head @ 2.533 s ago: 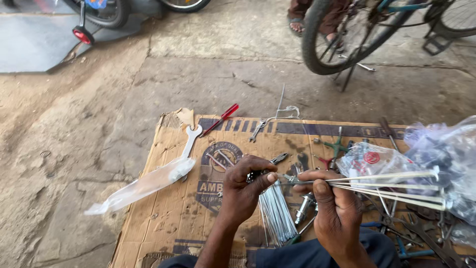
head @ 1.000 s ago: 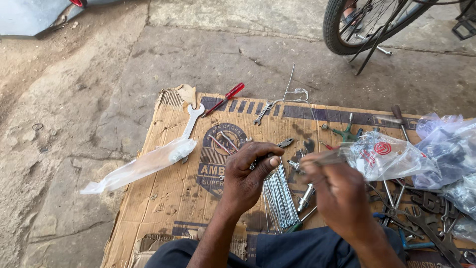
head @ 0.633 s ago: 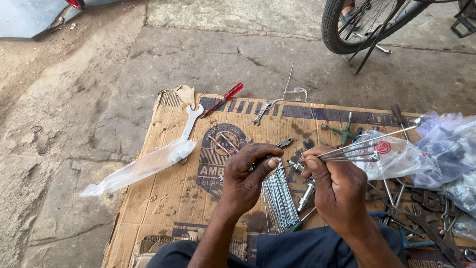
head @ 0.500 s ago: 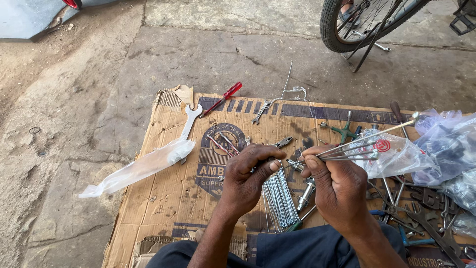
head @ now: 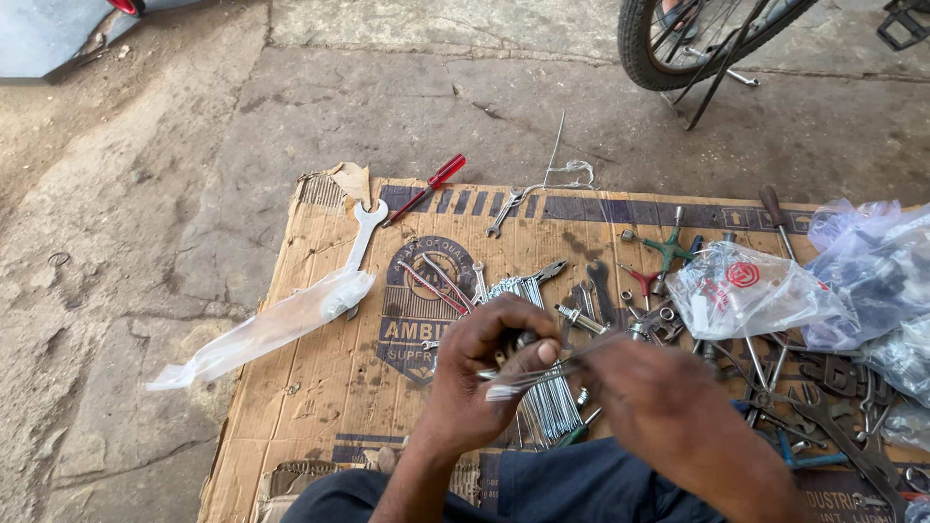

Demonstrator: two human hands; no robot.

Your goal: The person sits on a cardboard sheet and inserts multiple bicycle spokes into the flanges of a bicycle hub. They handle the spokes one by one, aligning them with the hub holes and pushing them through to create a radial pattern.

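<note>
Item: thin metal spokes (head: 542, 373), pinched in the left hand (head: 484, 363) above the cardboard mat (head: 320, 387); right hand (head: 659, 402), blurred, seemingly closed on their other ends; best kept bunched, level, tips aligned.

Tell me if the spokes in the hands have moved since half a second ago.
Yes. The spokes no longer fan out right toward the plastic bag; they now lie bunched between both hands.
</note>
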